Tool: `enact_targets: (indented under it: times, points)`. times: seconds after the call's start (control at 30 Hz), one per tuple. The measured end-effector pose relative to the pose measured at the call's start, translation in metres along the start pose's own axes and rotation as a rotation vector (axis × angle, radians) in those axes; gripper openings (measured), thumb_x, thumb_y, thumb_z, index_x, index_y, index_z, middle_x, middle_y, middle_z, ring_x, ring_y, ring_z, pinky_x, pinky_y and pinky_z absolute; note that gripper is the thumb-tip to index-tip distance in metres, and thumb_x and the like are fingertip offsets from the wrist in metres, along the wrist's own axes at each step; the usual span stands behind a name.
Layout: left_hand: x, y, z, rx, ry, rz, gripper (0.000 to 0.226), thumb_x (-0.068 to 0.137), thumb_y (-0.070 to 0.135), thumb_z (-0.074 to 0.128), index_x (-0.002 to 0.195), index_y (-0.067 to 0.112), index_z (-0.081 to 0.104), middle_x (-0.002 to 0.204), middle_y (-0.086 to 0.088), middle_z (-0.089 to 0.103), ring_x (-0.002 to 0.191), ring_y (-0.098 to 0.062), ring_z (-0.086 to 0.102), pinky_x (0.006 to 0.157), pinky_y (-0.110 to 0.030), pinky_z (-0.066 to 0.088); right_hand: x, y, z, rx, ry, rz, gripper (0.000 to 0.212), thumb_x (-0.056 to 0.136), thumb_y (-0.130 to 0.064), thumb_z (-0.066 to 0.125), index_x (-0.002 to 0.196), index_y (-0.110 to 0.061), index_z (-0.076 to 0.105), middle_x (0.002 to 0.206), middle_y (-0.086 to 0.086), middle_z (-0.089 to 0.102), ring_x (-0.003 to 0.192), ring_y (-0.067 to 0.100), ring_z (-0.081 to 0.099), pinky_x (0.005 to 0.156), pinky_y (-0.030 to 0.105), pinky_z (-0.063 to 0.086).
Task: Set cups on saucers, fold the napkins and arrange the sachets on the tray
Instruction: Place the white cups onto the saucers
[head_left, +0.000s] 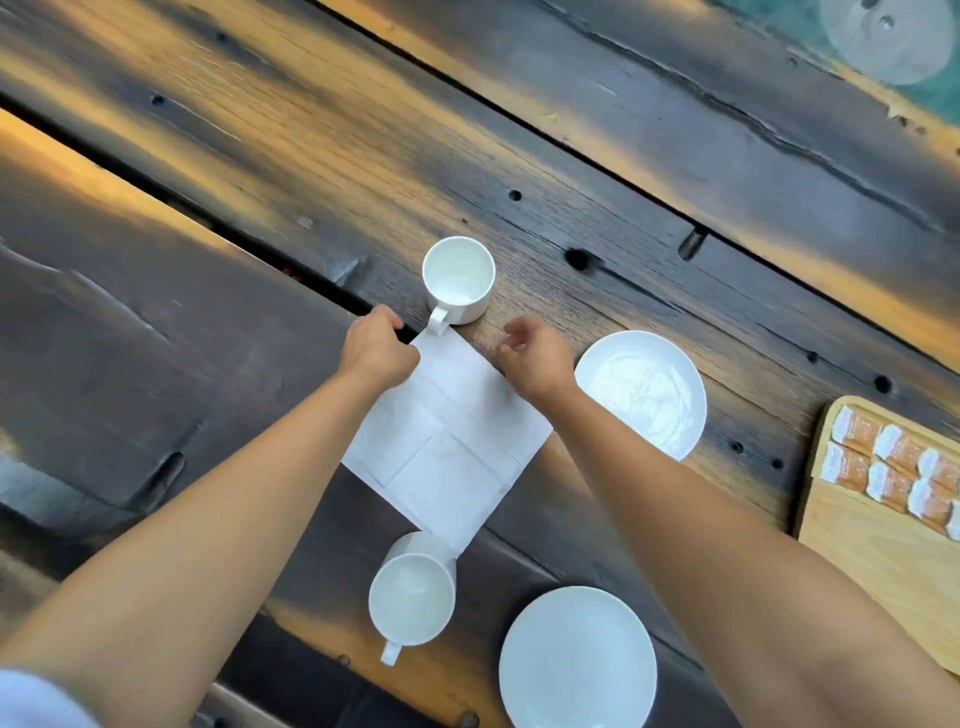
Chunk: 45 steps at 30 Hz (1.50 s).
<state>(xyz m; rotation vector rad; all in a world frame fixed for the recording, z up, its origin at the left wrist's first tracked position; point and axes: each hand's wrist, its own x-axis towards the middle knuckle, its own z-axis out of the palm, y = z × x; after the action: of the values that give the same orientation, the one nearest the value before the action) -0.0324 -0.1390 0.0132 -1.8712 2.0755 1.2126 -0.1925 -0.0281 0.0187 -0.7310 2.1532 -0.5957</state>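
Observation:
A white napkin (447, 441) lies unfolded on the dark wooden table. My left hand (376, 348) pinches its far left corner. My right hand (535, 356) hovers with curled fingers over the far right edge; whether it holds the paper is unclear. One white cup (458, 278) stands on the table just beyond the napkin, a second cup (413, 597) at its near corner. Two empty white saucers sit to the right, one far (641, 392) and one near (576, 660). Several orange-and-white sachets (893, 462) lie in rows on a wooden tray (883, 561) at the right edge.
The table (260, 182) is made of rough dark planks with gaps and knot holes. A round translucent object (888, 39) lies at the far right corner on a green surface.

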Motion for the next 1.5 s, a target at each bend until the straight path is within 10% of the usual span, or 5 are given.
enact_targets:
  times: [0.27, 0.43, 0.83, 1.0, 1.5]
  points:
    - [0.03, 0.039, -0.018, -0.323, -0.093, 0.095, 0.069, 0.079, -0.009, 0.057, 0.138, 0.026, 0.049, 0.137, -0.003, 0.056, 0.126, -0.026, 0.05, 0.091, -0.051, 0.056, 0.029, -0.031, -0.011, 0.087, -0.042, -0.131, 0.069, 0.08, -0.014, 0.07, 0.142, -0.025, 0.043, 0.131, 0.003, 0.059, 0.12, 0.025, 0.056, 0.088, 0.028, 0.043]
    - [0.033, 0.044, -0.009, -0.382, -0.19, 0.129, 0.078, 0.069, -0.009, 0.066, 0.136, 0.028, 0.052, 0.127, -0.002, 0.062, 0.119, -0.025, 0.056, 0.09, -0.051, 0.056, 0.037, -0.042, 0.003, 0.314, -0.106, -0.156, 0.069, 0.064, -0.018, 0.08, 0.116, -0.05, 0.047, 0.111, -0.014, 0.063, 0.107, 0.014, 0.06, 0.089, 0.038, 0.053]
    - [-0.007, 0.11, 0.0, -0.388, -0.268, 0.278, 0.071, 0.074, -0.01, 0.068, 0.137, 0.018, 0.051, 0.124, -0.003, 0.06, 0.112, -0.02, 0.054, 0.075, -0.03, 0.056, -0.001, -0.028, -0.061, 0.482, 0.004, -0.15, 0.067, 0.06, -0.011, 0.087, 0.109, -0.04, 0.051, 0.099, -0.024, 0.06, 0.088, -0.01, 0.061, 0.074, 0.02, 0.053]
    - [-0.048, 0.17, 0.034, -0.362, -0.371, 0.394, 0.071, 0.074, -0.009, 0.073, 0.136, 0.016, 0.051, 0.119, -0.001, 0.058, 0.099, -0.01, 0.055, 0.066, -0.025, 0.059, -0.031, 0.011, -0.126, 0.448, 0.125, -0.076, 0.074, 0.065, -0.009, 0.083, 0.128, -0.027, 0.05, 0.114, -0.008, 0.059, 0.107, 0.018, 0.06, 0.082, 0.044, 0.058]
    - [-0.088, 0.187, 0.115, -0.245, -0.55, 0.463, 0.07, 0.061, -0.003, 0.072, 0.125, 0.021, 0.058, 0.117, -0.01, 0.062, 0.11, -0.019, 0.06, 0.068, -0.039, 0.062, -0.074, 0.12, -0.158, 0.579, 0.116, 0.105, 0.064, 0.071, -0.001, 0.076, 0.123, -0.025, 0.049, 0.103, -0.012, 0.055, 0.09, 0.015, 0.061, 0.072, 0.037, 0.061]
